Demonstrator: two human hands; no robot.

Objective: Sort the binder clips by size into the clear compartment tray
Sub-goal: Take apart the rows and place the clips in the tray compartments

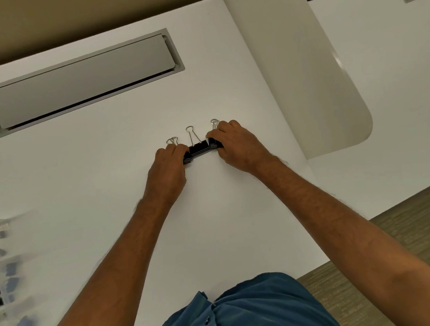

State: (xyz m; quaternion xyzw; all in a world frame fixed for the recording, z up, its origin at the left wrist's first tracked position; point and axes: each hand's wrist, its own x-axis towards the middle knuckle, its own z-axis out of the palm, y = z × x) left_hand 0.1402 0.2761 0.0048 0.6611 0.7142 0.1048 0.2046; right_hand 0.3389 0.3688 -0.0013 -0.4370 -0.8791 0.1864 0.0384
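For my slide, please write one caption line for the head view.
Both hands, left hand and right hand, hold black binder clips on the white desk.

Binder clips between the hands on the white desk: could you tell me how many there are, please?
3 black binder clips with silver wire handles: one gripped by the left hand, a middle clip between the hands, one gripped by the right hand. More lie blurred in the clear tray.

My forearms bare, no sleeves showing. My shirt blue, buttoned front, small dark button visible.

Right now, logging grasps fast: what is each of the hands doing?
Left hand: grips a binder clip.
Right hand: grips another binder clip.
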